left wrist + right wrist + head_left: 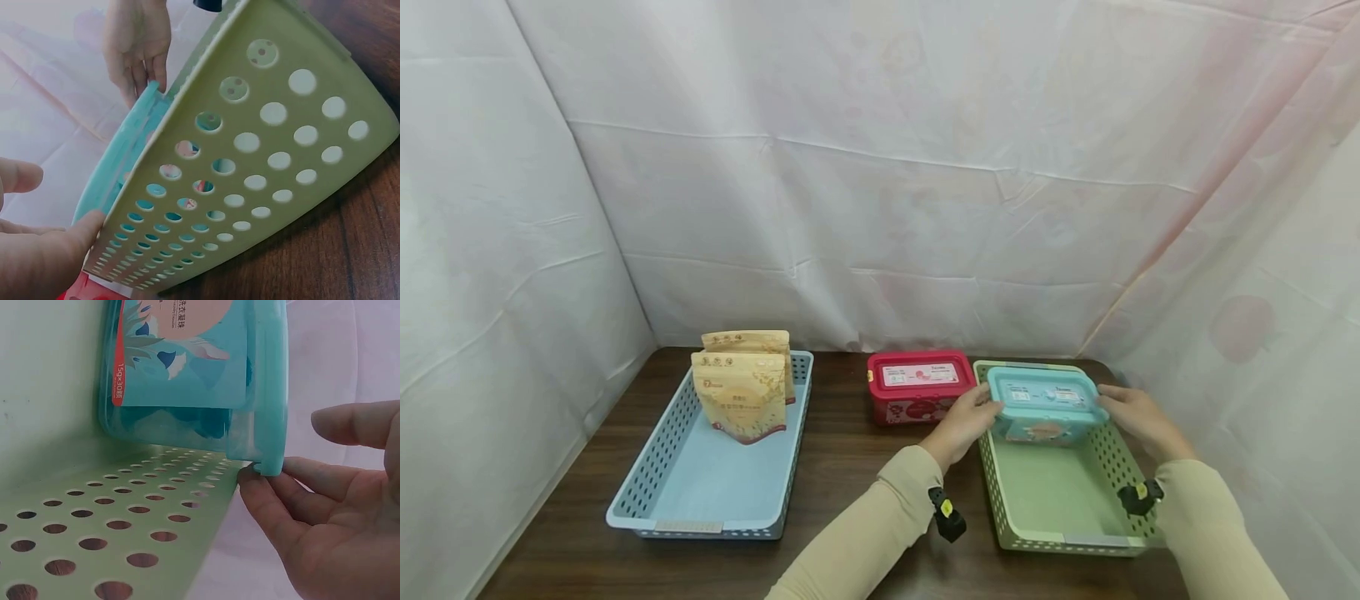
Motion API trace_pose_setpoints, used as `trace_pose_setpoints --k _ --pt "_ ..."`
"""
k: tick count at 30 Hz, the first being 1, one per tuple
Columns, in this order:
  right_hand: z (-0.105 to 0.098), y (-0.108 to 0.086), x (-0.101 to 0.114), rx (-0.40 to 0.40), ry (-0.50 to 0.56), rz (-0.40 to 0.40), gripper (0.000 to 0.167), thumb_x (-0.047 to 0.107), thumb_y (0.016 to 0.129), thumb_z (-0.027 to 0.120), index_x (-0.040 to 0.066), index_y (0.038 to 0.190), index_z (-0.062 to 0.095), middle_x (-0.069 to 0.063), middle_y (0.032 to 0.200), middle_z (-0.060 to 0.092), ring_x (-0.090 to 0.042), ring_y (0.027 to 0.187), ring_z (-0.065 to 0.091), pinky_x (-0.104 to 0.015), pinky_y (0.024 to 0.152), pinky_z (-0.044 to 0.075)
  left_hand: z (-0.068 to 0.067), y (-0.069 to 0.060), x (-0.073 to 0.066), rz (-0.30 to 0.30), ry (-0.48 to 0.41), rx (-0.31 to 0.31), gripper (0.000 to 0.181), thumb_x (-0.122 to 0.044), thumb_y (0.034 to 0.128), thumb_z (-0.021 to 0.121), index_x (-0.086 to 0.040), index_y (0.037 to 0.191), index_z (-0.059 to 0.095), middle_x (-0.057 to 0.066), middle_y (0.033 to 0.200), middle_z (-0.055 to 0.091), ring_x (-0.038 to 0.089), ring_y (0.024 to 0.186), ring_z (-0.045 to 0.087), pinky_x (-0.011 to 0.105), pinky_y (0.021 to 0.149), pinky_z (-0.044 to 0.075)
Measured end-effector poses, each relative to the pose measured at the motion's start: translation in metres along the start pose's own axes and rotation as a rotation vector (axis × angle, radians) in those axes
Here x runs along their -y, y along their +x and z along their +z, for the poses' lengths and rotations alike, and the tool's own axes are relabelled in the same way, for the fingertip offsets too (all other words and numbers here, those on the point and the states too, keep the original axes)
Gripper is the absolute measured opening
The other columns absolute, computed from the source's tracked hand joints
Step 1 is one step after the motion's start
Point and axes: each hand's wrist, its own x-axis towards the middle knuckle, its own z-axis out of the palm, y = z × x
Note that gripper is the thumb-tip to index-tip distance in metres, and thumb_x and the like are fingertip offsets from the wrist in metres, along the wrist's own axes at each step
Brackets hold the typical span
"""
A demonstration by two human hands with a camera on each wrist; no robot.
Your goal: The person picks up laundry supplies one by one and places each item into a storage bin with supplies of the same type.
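A teal lidded box of laundry pods (1043, 397) stands level at the far end of the green basket (1054, 504). At the box's left end is my left hand (958, 423); in the left wrist view its thumb (87, 232) touches the lid edge. My right hand (1142, 422) is at the opposite end. In the right wrist view, its nearly straight fingers (265, 500) touch under the lid's rim, with the thumb (350, 422) held apart from the box. Whether the box's base fully rests on the basket floor, I cannot tell.
A red lidded box (921, 385) stands on the dark wooden table (842, 483), just left of the green basket. Farther left is a blue basket (722, 492) with two upright yellow pouches (741, 396) toward its back. White cloth (880, 208) hangs behind and at both sides.
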Motion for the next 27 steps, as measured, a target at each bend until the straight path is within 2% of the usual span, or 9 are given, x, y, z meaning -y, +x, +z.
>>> trace_pose_setpoints --k 3,10,14,19,22,25,27 --pt "0.001 -0.001 0.003 0.008 0.0 -0.005 0.068 0.035 0.108 0.039 -0.017 0.149 0.024 -0.041 0.152 0.02 -0.059 0.14 0.015 -0.069 0.109 0.023 -0.003 -0.001 -0.001 -0.01 -0.012 0.015 0.06 -0.02 0.1043 0.054 0.001 0.155 0.031 0.018 0.154 0.038 0.032 0.139 0.041 0.047 0.11 0.04" --pt "0.004 -0.004 0.009 -0.001 0.003 -0.051 0.071 0.039 0.108 0.039 -0.015 0.151 0.021 -0.041 0.153 0.018 -0.061 0.139 0.014 -0.073 0.107 0.022 -0.007 -0.006 -0.013 -0.011 0.118 0.0 0.061 -0.028 0.103 0.056 -0.006 0.155 0.035 0.011 0.154 0.041 0.028 0.142 0.036 0.048 0.112 0.037" --pt "0.006 -0.005 0.013 -0.011 0.075 -0.069 0.073 0.042 0.108 0.037 -0.009 0.155 0.017 -0.037 0.157 0.013 -0.059 0.141 0.012 -0.073 0.106 0.022 -0.012 -0.007 -0.02 0.012 0.146 0.02 0.06 -0.03 0.1042 0.054 -0.005 0.155 0.035 0.012 0.154 0.041 0.028 0.143 0.036 0.047 0.112 0.037" --pt "0.011 -0.006 0.022 -0.052 0.186 -0.097 0.071 0.045 0.107 0.039 -0.002 0.158 0.021 -0.032 0.16 0.014 -0.055 0.143 0.013 -0.073 0.108 0.022 -0.023 -0.007 -0.024 0.028 0.097 0.04 0.059 -0.029 0.1039 0.056 -0.004 0.154 0.036 0.013 0.154 0.04 0.029 0.141 0.038 0.044 0.111 0.038" --pt "0.014 -0.006 0.028 -0.05 0.186 -0.117 0.069 0.043 0.108 0.041 -0.002 0.156 0.025 -0.032 0.159 0.018 -0.055 0.142 0.016 -0.073 0.107 0.023 -0.029 -0.007 -0.025 0.038 0.056 0.036 0.059 -0.027 0.103 0.058 -0.004 0.153 0.038 0.015 0.155 0.039 0.029 0.141 0.039 0.043 0.111 0.04" --pt "0.017 -0.003 0.034 -0.042 0.128 -0.15 0.067 0.042 0.108 0.04 -0.005 0.154 0.028 -0.034 0.155 0.024 -0.056 0.139 0.024 -0.073 0.104 0.028 -0.034 -0.006 -0.028 0.048 0.025 0.025 0.059 -0.026 0.1028 0.058 -0.004 0.153 0.038 0.017 0.155 0.038 0.028 0.141 0.039 0.043 0.111 0.039" --pt "0.02 -0.001 0.039 -0.033 0.106 -0.171 0.065 0.039 0.109 0.04 -0.006 0.154 0.029 -0.035 0.153 0.028 -0.056 0.136 0.029 -0.071 0.103 0.031 -0.038 -0.006 -0.031 0.046 0.037 0.006 0.059 -0.028 0.1024 0.058 -0.004 0.153 0.038 0.016 0.155 0.039 0.028 0.139 0.042 0.044 0.111 0.039"
